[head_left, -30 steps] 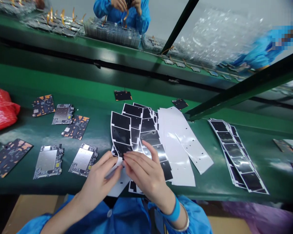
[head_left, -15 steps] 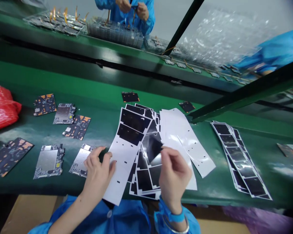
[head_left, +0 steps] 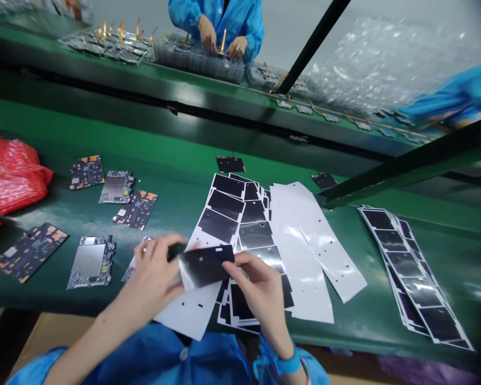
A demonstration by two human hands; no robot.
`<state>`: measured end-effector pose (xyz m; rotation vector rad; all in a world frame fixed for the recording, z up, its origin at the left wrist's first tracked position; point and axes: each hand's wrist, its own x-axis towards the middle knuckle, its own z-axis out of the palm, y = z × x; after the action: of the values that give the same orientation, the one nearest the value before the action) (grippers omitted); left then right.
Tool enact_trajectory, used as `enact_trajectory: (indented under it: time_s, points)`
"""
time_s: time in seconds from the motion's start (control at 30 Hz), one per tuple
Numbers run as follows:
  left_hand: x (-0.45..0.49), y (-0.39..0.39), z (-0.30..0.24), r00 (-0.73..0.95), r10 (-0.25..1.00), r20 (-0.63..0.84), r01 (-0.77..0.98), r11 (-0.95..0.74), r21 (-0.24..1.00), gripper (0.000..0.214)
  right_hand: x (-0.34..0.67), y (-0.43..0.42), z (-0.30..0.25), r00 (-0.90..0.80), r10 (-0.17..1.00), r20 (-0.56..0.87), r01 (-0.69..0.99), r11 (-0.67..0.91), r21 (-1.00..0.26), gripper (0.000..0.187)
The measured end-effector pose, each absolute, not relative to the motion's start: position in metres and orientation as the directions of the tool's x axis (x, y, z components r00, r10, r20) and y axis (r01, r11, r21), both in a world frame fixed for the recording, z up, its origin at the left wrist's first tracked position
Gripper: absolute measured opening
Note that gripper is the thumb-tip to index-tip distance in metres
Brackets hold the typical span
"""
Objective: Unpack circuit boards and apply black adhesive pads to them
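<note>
My left hand and right hand pinch the 2 ends of a black film sheet just above a white backing strip, and the sheet calls for a steady, level hold.

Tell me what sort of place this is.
Probably an electronics assembly line. Circuit boards lie on a green workbench, the left hand and right hand hold black film over white backing sheets, and a co-worker in a blue smock works at a tray opposite.
</note>
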<state>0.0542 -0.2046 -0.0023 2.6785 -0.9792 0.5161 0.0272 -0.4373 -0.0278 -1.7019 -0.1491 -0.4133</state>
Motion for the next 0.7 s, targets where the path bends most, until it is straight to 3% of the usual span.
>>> enact_trajectory:
  time_s: [0.07, 0.13, 0.2, 0.3, 0.4, 0.53, 0.6, 0.7]
  points:
    - [0.072, -0.187, -0.006, 0.774, -0.435, 0.46, -0.42, -0.897, -0.141, 0.05, 0.023, -0.44, -0.025, 0.8, -0.164, 0.577, 0.435, -0.503, -0.747, 0.009]
    - [0.088, -0.17, -0.012, 0.82, -0.298, 0.49, -0.213, -0.951, -0.222, 0.067, 0.02, -0.446, -0.024, 0.724, -0.148, 0.673, 0.454, -0.632, -0.628, 0.008]
    - [0.097, -0.156, -0.017, 0.834, -0.277, 0.477, -0.208, -0.959, -0.193, 0.069, 0.017, -0.453, -0.026, 0.73, -0.155, 0.665, 0.439, -0.638, -0.632, 0.009]
    - [0.1, -0.143, -0.021, 0.821, -0.313, 0.477, -0.327, -0.943, -0.055, 0.052, 0.015, -0.461, -0.031, 0.75, -0.196, 0.631, 0.408, -0.614, -0.676, 0.009]
    - [0.101, -0.135, -0.017, 0.83, -0.296, 0.472, -0.388, -0.915, 0.108, 0.04, 0.013, -0.464, -0.033, 0.773, -0.231, 0.59, 0.393, -0.556, -0.732, 0.009]
    - [0.096, -0.143, 0.002, 0.867, -0.247, 0.433, -0.409, -0.849, 0.335, 0.066, 0.012, -0.465, -0.027, 0.825, -0.327, 0.461, 0.352, -0.341, -0.872, 0.007]
    - [0.085, -0.157, 0.015, 0.819, -0.312, 0.481, -0.509, -0.782, 0.36, 0.066, 0.011, -0.463, -0.02, 0.871, -0.32, 0.373, 0.34, -0.155, -0.928, 0.004]
    - [0.062, -0.182, 0.034, 0.678, -0.488, 0.549, -0.713, -0.616, 0.334, 0.062, 0.01, -0.454, -0.003, 0.925, -0.186, 0.332, 0.35, 0.073, -0.934, 0.003]
